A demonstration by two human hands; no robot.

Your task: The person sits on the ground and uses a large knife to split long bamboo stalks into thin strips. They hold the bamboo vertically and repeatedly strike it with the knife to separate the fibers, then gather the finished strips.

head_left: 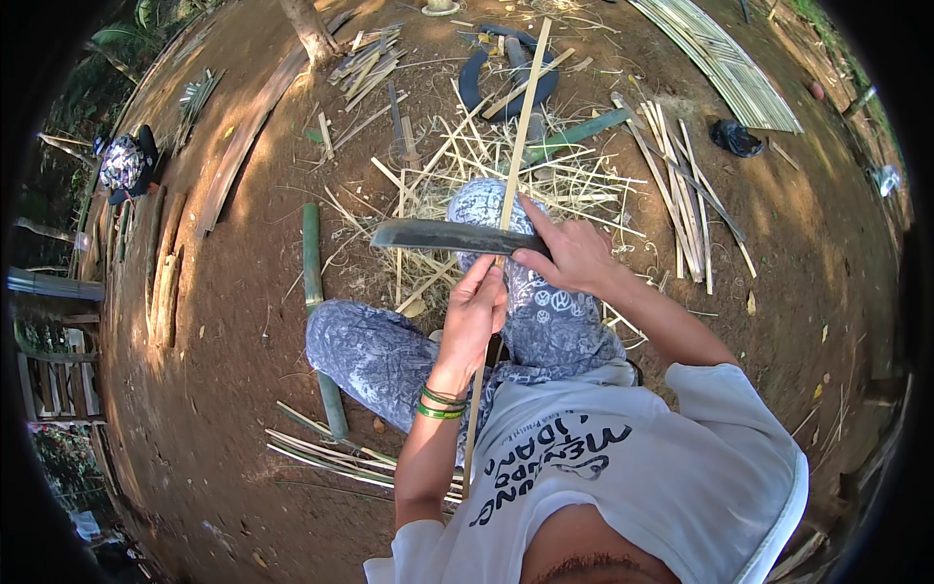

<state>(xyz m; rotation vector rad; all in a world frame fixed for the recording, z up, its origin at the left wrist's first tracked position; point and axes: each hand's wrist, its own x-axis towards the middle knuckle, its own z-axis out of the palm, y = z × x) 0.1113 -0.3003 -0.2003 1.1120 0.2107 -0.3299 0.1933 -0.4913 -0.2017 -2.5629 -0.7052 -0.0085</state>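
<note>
A long, narrow bamboo strip (526, 107) runs up and away from my lap, past my raised knee. My left hand (477, 300) pinches it just below the blade, with green and dark bands on that wrist. Across the strip lies a machete (443, 237), its wide dark blade pointing left and touching or nearly touching the strip. My right hand (572, 250) is closed around the machete near its right end; the handle is hidden under the fingers. The right index finger stretches along the strip's right side.
Thin bamboo shavings (428, 185) pile up beyond my knee. A green bamboo pole (312, 253) lies to the left, split strips (686, 195) to the right. Farther off are a dark ring-shaped object (474, 83), a slatted bamboo panel (720, 58), a tree trunk (309, 34) and a long plank (248, 136).
</note>
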